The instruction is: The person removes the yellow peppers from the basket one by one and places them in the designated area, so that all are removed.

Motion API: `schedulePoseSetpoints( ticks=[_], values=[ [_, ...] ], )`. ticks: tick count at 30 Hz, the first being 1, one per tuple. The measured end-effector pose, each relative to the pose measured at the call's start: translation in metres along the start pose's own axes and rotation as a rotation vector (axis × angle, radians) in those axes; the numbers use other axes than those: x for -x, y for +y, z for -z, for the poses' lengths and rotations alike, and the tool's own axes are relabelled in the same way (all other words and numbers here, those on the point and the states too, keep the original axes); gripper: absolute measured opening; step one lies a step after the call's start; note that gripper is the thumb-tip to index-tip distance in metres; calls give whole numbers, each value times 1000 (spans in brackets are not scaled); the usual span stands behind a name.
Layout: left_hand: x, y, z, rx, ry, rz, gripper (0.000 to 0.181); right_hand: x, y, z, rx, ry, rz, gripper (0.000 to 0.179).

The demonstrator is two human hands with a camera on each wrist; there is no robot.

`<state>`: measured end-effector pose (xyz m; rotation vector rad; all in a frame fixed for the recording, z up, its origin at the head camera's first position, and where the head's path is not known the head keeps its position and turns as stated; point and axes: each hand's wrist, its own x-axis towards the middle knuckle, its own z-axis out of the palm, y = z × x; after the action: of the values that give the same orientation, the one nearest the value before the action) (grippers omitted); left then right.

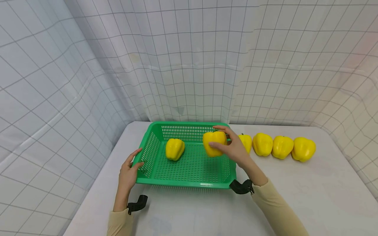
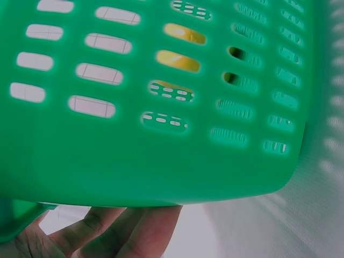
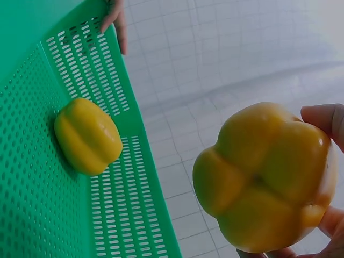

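Observation:
A green plastic basket (image 1: 189, 184) with slotted walls stands on the white table. My left hand (image 1: 128, 173) grips its left rim, thumb over the inner side; the left wrist view has the fingers (image 2: 156, 231) at the edge of the basket wall (image 2: 161, 172). Over the basket's right part, my right hand (image 1: 236, 149) holds a yellow bell pepper (image 1: 208, 141) between thumb and fingers. Its lobed bottom faces the right wrist camera. Another yellow bell pepper (image 1: 175, 149) lies inside the basket, left of the middle.
Right of the basket, several yellow bell peppers (image 1: 262, 144) lie in a row on the table (image 1: 295, 193); the leftmost (image 1: 246, 141) is partly hidden behind my right hand. White grid-patterned curtains (image 1: 192, 65) enclose the table at the back and sides.

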<state>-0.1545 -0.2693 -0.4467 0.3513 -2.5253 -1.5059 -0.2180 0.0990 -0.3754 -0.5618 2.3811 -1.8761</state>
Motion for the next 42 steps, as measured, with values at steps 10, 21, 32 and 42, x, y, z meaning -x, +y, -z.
schedulePoseSetpoints(
  ticks=[10, 21, 32, 42],
  values=[
    [-1, 0, 0, 1, -3, -3, 50, 19, 19, 27, -23, 141, -52, 57],
    [0, -1, 1, 1, -3, -11, 50, 40, 40, 51, -58, 263, -88, 57],
    [-1, -1, 0, 1, -2, -8, 49, 51, 58, 63, 14, 279, -187, 62],
    [-1, -2, 1, 2, -1, -8, 49, 58, 73, 69, 50, 248, -248, 65]
  ],
)
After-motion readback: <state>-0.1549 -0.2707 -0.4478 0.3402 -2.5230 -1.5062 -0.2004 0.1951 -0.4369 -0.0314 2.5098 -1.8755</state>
